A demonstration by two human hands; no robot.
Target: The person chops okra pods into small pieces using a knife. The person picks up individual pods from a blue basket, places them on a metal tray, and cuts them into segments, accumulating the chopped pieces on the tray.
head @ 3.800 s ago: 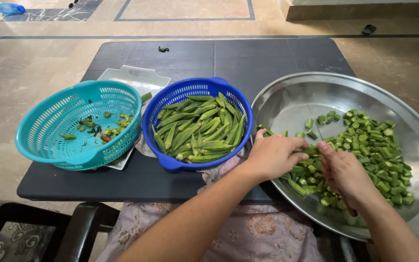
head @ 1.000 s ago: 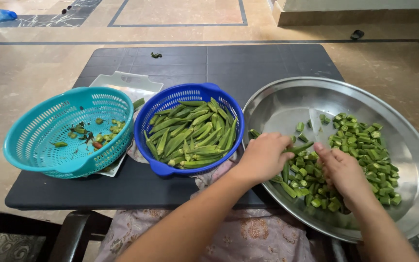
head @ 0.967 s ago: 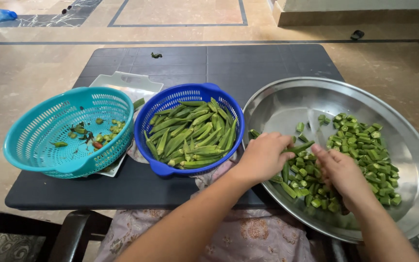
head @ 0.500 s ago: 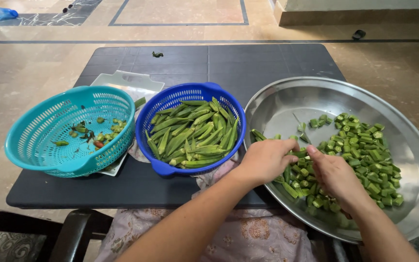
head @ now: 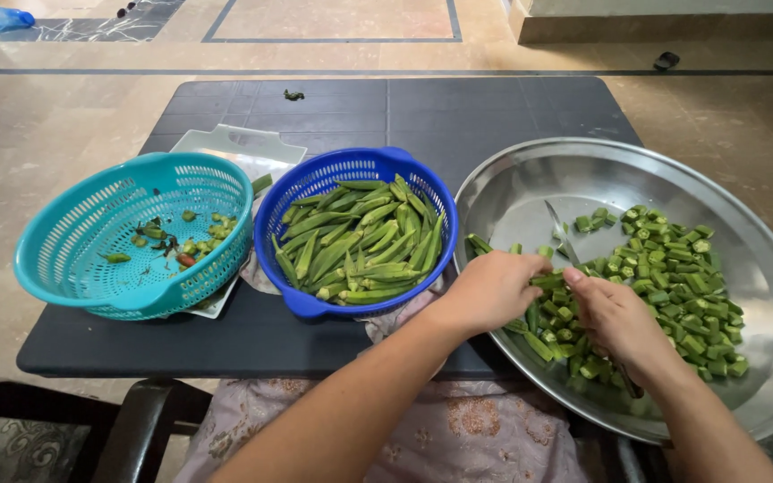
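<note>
My left hand [head: 492, 292] is shut on a few whole okra pods [head: 547, 281] at the near left of a large round steel tray [head: 530, 183]. Touching those pods, my right hand [head: 617, 319] grips a knife whose thin blade [head: 561, 234] points away from me across the tray. Its dark handle end shows below my wrist. Several cut okra pieces [head: 683, 279] are piled on the tray's right half and under both hands.
A blue basket [head: 351, 162] of whole okra [head: 360, 240] stands left of the tray. Further left sits a teal basket [head: 73, 234] with okra ends, over a white cutting board [head: 243, 143]. All rest on a dark table [head: 458, 103]. A dark chair [head: 55, 429] is at bottom left.
Both hands have shifted slightly left on the tray. The knife blade now shows above the pods, pointing away from me. More cut pieces lie under the hands.
</note>
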